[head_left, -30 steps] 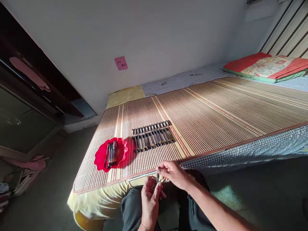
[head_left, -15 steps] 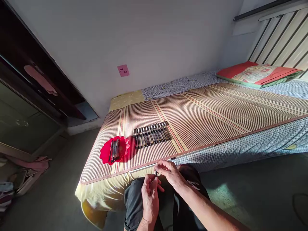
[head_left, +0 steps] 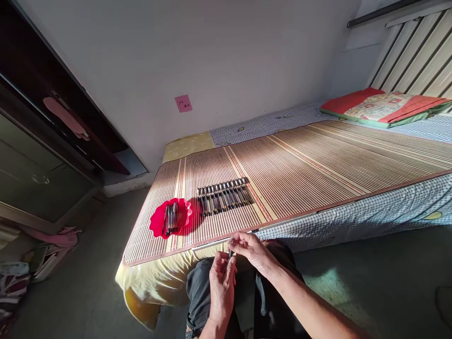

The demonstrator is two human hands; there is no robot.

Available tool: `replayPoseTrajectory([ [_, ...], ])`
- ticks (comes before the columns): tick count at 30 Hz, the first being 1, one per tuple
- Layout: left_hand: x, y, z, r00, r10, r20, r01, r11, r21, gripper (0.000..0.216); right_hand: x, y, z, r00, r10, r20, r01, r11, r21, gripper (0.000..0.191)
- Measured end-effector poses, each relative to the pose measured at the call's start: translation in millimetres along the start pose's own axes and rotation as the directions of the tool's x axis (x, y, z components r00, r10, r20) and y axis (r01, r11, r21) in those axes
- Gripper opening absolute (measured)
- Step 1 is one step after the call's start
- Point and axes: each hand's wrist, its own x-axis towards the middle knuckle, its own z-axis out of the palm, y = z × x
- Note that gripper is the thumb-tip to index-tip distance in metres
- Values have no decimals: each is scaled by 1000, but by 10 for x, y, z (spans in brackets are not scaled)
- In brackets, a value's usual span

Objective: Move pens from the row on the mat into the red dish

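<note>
A dark pen (head_left: 230, 254) is held between my two hands, above my lap at the bed's edge. My left hand (head_left: 222, 280) pinches its lower part, with the fingers curled. My right hand (head_left: 250, 250) grips the upper end between thumb and fingertips, hiding much of it. Beyond them, on the striped mat, several black-and-clear pens (head_left: 224, 197) lie side by side in a row. To the left, a red scalloped plate (head_left: 154, 228) carries more pens (head_left: 170, 219).
The bamboo mat (head_left: 310, 160) covers the bed, whose yellow and checked sheets hang over the front edge. A folded red-and-floral quilt (head_left: 381, 107) lies at the far right. A pink note (head_left: 183, 103) is stuck on the wall behind.
My hands stay together near the same place, and the left fingers have closed in more. More of the dark pen shows between them. The whole view has shifted slightly.
</note>
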Motion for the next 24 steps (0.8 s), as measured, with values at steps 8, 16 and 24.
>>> replayPoseTrajectory([
  [8, -20, 125, -22, 979, -94, 181, 99, 995, -18, 57, -6, -25, -59, 993, -14, 119, 8, 999, 48, 46],
  [16, -40, 88, -21, 921, -204, 331, 273, 946, -177, 49, -66, -108, -95, 986, 5, 167, -19, 997, 79, 40],
  [24, -38, 90, -3, 944, -220, 247, 259, 956, -138, 53, -78, -67, -139, 992, 15, 123, -24, 997, 75, 40],
])
